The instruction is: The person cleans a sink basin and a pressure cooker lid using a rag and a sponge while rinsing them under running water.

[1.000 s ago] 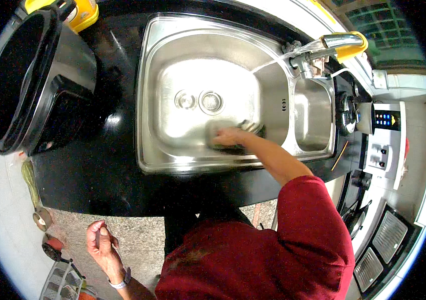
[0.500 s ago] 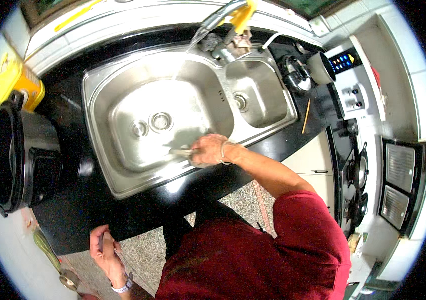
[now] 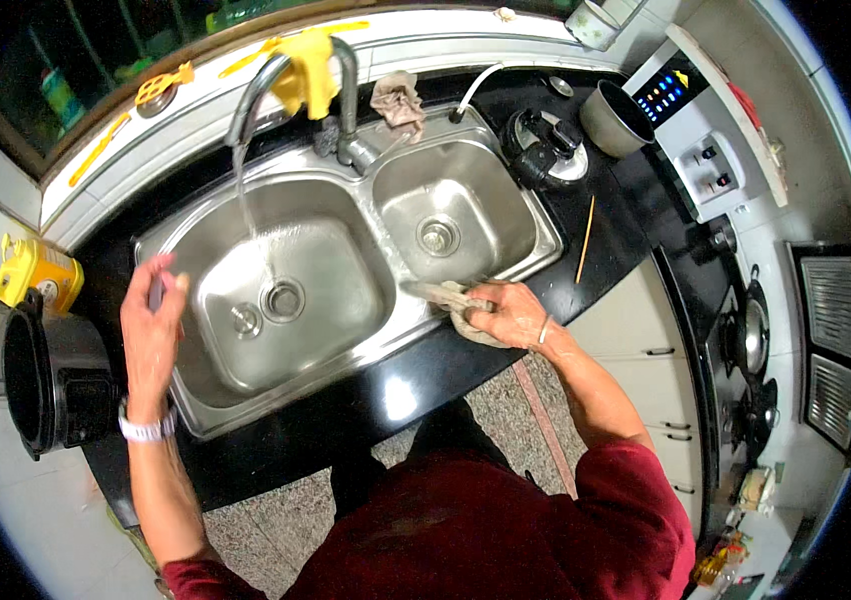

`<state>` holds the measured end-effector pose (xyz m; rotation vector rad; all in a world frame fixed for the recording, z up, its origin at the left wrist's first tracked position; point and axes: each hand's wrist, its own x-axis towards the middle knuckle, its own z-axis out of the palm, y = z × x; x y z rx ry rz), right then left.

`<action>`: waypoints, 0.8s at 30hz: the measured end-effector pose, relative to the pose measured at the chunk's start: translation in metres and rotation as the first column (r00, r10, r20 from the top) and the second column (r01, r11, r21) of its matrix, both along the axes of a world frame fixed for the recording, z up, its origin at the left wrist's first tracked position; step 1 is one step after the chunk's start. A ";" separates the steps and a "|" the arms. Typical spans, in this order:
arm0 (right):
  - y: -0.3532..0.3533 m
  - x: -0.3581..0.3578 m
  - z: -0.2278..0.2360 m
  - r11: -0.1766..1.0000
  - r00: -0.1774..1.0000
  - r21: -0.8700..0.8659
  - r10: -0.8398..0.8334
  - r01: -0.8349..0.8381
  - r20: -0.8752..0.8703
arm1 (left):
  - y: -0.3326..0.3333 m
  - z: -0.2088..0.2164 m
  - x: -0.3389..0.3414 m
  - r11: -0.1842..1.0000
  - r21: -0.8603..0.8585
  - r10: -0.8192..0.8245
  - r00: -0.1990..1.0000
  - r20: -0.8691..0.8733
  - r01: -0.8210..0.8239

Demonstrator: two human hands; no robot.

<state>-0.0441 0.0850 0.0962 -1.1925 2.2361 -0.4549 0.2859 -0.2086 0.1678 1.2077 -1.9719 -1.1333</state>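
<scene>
1. A pale, wadded cloth (image 3: 468, 326) is at the near rim of the sink (image 3: 386, 343), in front of the small basin (image 3: 416, 205) – part bunched under the palm, part pointing left in a blurred fold.
2. The cloth looks light and soft, likely damp and limp; it should crush easily without harm, though wet folds could slip. The thick middle of the wad appears the surest hold, as a loose corner would probably trail.
3. The right hand (image 3: 516, 315) grips that wad from the right, fingers closed over its folds.
4. The left hand (image 3: 153, 310), well apart from the cloth, is raised over the left side of the large basin (image 3: 341, 250), fingers partly curled toward the thumb; something dark shows between them – whether it is held or only shadow cannot be told.
5. Water runs from the curved tap (image 3: 349, 90) into the large basin, a yellow cloth (image 3: 311, 75) draped over its neck; a crumpled brownish cloth (image 3: 401, 103) lies behind the small basin.
6. On the black counter, right of the sink, lie a thin wooden stick (image 3: 586, 240) and a grey pot (image 3: 611, 122); a yellow jug (image 3: 41, 278) stands at far left.
</scene>
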 end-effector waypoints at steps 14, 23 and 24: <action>0.045 -0.165 -0.058 0.935 0.968 -0.356 0.093 -0.005 0.231 | -0.042 0.046 -0.170 0.944 -0.329 0.103 0.932 0.349 0.019; 0.019 -0.191 -0.067 0.934 0.903 -0.346 0.072 0.088 0.424 | 0.032 0.061 -0.222 0.940 -0.117 -0.257 0.890 0.377 0.321; 0.010 -0.195 -0.066 0.937 0.885 -0.332 0.061 0.109 0.462 | 0.038 0.057 -0.238 0.942 -0.103 -0.271 0.904 0.332 0.320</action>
